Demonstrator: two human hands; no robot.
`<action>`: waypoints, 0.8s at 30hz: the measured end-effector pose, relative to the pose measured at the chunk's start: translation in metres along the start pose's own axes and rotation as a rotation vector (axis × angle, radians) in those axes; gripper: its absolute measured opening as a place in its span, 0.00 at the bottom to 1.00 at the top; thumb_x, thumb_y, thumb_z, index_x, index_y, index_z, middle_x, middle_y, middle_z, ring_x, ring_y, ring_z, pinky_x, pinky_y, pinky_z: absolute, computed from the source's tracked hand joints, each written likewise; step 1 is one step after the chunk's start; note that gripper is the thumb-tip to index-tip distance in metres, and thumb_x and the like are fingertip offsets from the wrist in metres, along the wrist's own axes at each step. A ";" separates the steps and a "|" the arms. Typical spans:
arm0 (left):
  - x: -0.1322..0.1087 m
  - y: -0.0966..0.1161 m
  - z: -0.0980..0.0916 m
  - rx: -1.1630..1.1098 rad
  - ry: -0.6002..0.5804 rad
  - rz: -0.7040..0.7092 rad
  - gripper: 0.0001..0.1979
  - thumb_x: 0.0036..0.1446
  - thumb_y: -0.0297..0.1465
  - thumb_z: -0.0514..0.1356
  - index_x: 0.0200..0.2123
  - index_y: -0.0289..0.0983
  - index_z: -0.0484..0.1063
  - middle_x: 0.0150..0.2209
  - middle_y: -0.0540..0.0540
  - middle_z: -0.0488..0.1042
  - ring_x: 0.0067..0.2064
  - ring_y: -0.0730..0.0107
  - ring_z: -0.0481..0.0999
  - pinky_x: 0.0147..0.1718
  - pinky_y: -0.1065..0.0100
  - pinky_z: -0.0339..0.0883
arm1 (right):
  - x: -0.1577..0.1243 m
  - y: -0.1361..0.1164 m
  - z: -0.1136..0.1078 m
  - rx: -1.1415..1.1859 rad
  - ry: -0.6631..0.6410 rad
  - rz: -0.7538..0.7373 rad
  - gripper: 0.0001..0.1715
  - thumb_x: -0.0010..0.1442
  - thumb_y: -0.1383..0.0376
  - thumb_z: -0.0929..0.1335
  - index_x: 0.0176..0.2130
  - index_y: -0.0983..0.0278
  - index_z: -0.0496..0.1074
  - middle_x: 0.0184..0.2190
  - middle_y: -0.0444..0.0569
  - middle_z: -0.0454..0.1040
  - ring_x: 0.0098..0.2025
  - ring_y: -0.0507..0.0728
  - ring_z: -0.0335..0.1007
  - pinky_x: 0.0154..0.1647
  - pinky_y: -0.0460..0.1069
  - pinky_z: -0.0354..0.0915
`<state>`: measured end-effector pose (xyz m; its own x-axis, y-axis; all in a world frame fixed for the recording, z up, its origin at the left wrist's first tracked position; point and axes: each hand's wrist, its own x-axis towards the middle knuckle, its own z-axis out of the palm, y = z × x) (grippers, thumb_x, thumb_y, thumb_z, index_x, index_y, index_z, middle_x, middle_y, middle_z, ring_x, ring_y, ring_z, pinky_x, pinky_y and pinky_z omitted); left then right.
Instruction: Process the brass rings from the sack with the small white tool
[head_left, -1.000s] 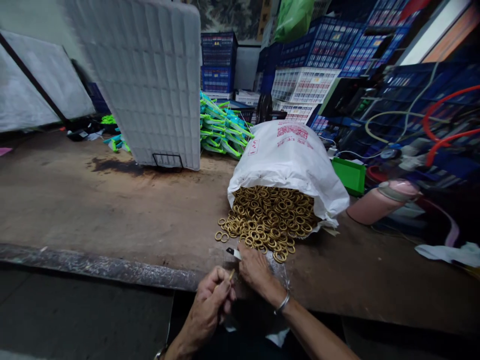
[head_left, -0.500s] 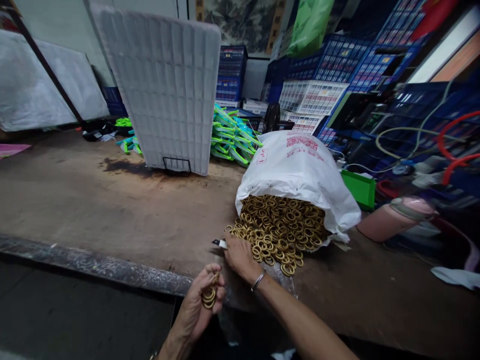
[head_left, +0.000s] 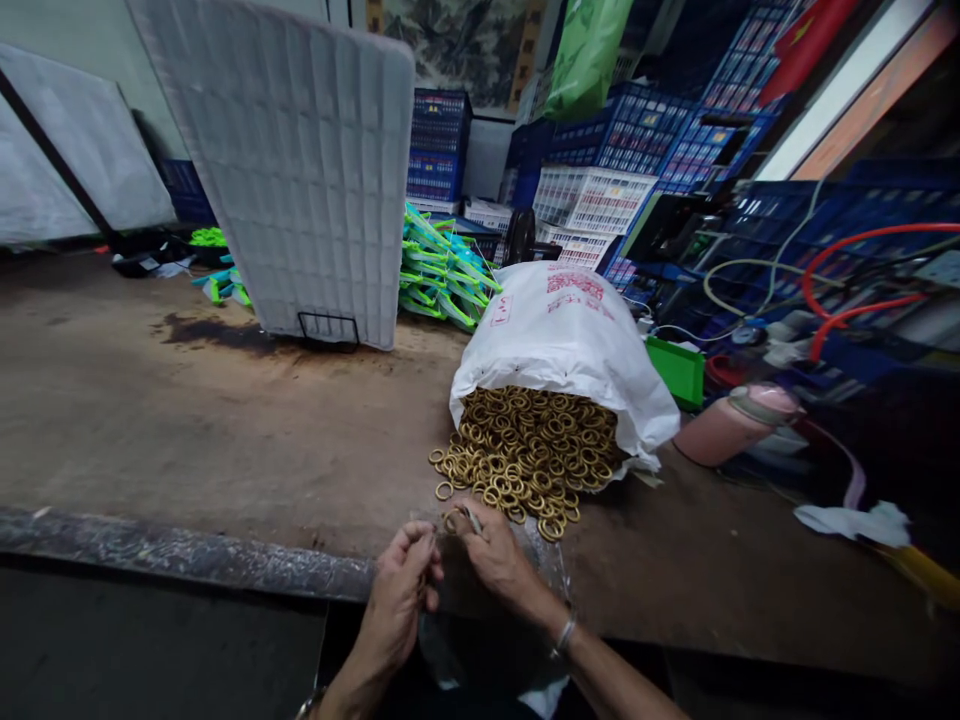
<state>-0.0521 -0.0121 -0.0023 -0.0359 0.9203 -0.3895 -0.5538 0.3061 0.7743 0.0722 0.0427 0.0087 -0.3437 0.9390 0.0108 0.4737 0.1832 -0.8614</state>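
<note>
My left hand (head_left: pixel 397 595) is closed at the table's front edge. Its curled fingers mostly hide the gold-coloured metal rings in its palm. Close beside it, my right hand (head_left: pixel 501 560) pinches a single ring (head_left: pixel 451 522) between its fingertips. That same hand also grips a slim utility knife (head_left: pixel 472 520), only partly visible. Just beyond both hands, a heap of gold-coloured rings (head_left: pixel 517 465) spills from the mouth of a white woven sack (head_left: pixel 555 340) lying on its side.
A tall white quilted panel (head_left: pixel 315 180) stands on the brown table (head_left: pixel 225 430). Behind it are green and blue plastic pieces (head_left: pixel 442 275) and stacked crates (head_left: pixel 592 195). To the sack's right lie a green tray (head_left: pixel 675 372), a pink cylinder (head_left: pixel 739 425) and a crumpled white cloth (head_left: pixel 855 522).
My right hand has drawn back from the heap toward my left hand, now with a ring at its fingertips. My left fingers have turned, covering the rings. The view has shifted right.
</note>
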 end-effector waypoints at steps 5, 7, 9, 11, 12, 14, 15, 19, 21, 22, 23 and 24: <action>-0.001 -0.011 0.017 0.158 -0.062 -0.021 0.17 0.45 0.43 0.61 0.31 0.36 0.65 0.18 0.57 0.59 0.17 0.83 0.55 0.13 0.80 0.46 | -0.022 0.000 -0.006 0.176 0.003 0.044 0.18 0.59 0.57 0.58 0.29 0.65 0.67 0.24 0.42 0.65 0.28 0.49 0.59 0.29 0.42 0.56; -0.002 -0.013 0.021 0.213 -0.042 0.011 0.16 0.45 0.43 0.61 0.27 0.35 0.65 0.17 0.57 0.58 0.16 0.83 0.54 0.14 0.79 0.47 | -0.027 0.000 -0.007 0.227 0.000 0.058 0.18 0.58 0.56 0.59 0.30 0.65 0.68 0.24 0.43 0.65 0.28 0.50 0.59 0.29 0.43 0.56; -0.003 -0.013 0.024 0.300 -0.030 0.106 0.13 0.47 0.40 0.60 0.25 0.35 0.65 0.18 0.56 0.60 0.18 0.81 0.57 0.17 0.78 0.52 | -0.031 0.001 -0.009 0.272 0.003 0.107 0.19 0.57 0.55 0.59 0.31 0.66 0.69 0.21 0.41 0.62 0.26 0.50 0.57 0.26 0.43 0.55; -0.006 -0.013 0.027 0.402 -0.057 0.235 0.11 0.49 0.37 0.59 0.25 0.35 0.68 0.20 0.53 0.65 0.22 0.77 0.62 0.24 0.76 0.58 | -0.035 0.002 -0.011 0.303 0.015 0.161 0.19 0.57 0.55 0.59 0.30 0.66 0.68 0.18 0.40 0.58 0.23 0.49 0.54 0.24 0.43 0.54; -0.007 -0.013 0.028 0.448 -0.073 0.291 0.10 0.50 0.36 0.58 0.26 0.35 0.69 0.22 0.51 0.67 0.25 0.75 0.64 0.27 0.74 0.59 | -0.036 0.003 -0.012 0.311 0.025 0.177 0.19 0.57 0.55 0.59 0.29 0.66 0.68 0.17 0.39 0.57 0.22 0.49 0.53 0.23 0.43 0.53; -0.010 -0.013 0.030 0.506 -0.091 0.353 0.09 0.50 0.34 0.58 0.25 0.34 0.70 0.25 0.49 0.70 0.29 0.72 0.67 0.32 0.72 0.60 | -0.039 0.006 -0.012 0.315 0.048 0.176 0.19 0.56 0.55 0.59 0.25 0.66 0.66 0.17 0.39 0.56 0.21 0.48 0.52 0.23 0.43 0.52; -0.012 -0.014 0.030 0.517 -0.094 0.349 0.09 0.50 0.34 0.58 0.25 0.34 0.70 0.25 0.49 0.70 0.29 0.72 0.67 0.32 0.72 0.60 | -0.040 0.009 -0.012 0.314 0.056 0.170 0.18 0.56 0.55 0.60 0.24 0.65 0.65 0.17 0.39 0.57 0.22 0.48 0.52 0.24 0.43 0.52; -0.015 -0.020 0.029 0.425 -0.133 0.083 0.12 0.49 0.39 0.58 0.26 0.35 0.66 0.19 0.54 0.62 0.19 0.80 0.58 0.18 0.76 0.52 | -0.046 0.018 -0.010 0.306 0.072 0.162 0.19 0.55 0.55 0.60 0.21 0.65 0.61 0.18 0.39 0.57 0.22 0.48 0.52 0.22 0.43 0.52; -0.015 -0.024 0.028 0.364 -0.177 -0.028 0.15 0.49 0.43 0.57 0.25 0.36 0.63 0.18 0.56 0.59 0.15 0.83 0.54 0.14 0.77 0.45 | -0.050 0.019 -0.011 0.295 0.071 0.163 0.19 0.56 0.55 0.60 0.21 0.65 0.60 0.17 0.39 0.58 0.22 0.47 0.52 0.22 0.43 0.52; -0.015 -0.025 0.027 0.346 -0.198 -0.048 0.16 0.50 0.44 0.56 0.25 0.36 0.62 0.18 0.56 0.59 0.15 0.83 0.53 0.14 0.78 0.44 | -0.052 0.019 -0.012 0.293 0.064 0.164 0.20 0.56 0.55 0.59 0.20 0.65 0.60 0.17 0.39 0.58 0.22 0.47 0.53 0.22 0.43 0.52; -0.015 -0.026 0.028 0.335 -0.215 -0.054 0.16 0.50 0.44 0.56 0.24 0.36 0.61 0.18 0.56 0.59 0.15 0.83 0.53 0.14 0.78 0.44 | -0.054 0.018 -0.013 0.300 0.056 0.166 0.20 0.56 0.55 0.59 0.20 0.65 0.60 0.17 0.40 0.59 0.22 0.47 0.53 0.23 0.43 0.53; -0.016 -0.027 0.029 0.328 -0.225 -0.060 0.17 0.50 0.44 0.57 0.24 0.36 0.60 0.18 0.56 0.60 0.15 0.84 0.53 0.14 0.78 0.44 | -0.055 0.017 -0.015 0.316 0.047 0.167 0.20 0.57 0.55 0.59 0.20 0.65 0.60 0.17 0.40 0.59 0.21 0.47 0.54 0.23 0.43 0.53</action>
<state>-0.0126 -0.0277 -0.0027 0.1916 0.9178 -0.3477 -0.2532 0.3885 0.8860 0.1112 -0.0018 0.0009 -0.2413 0.9622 -0.1261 0.2437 -0.0657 -0.9676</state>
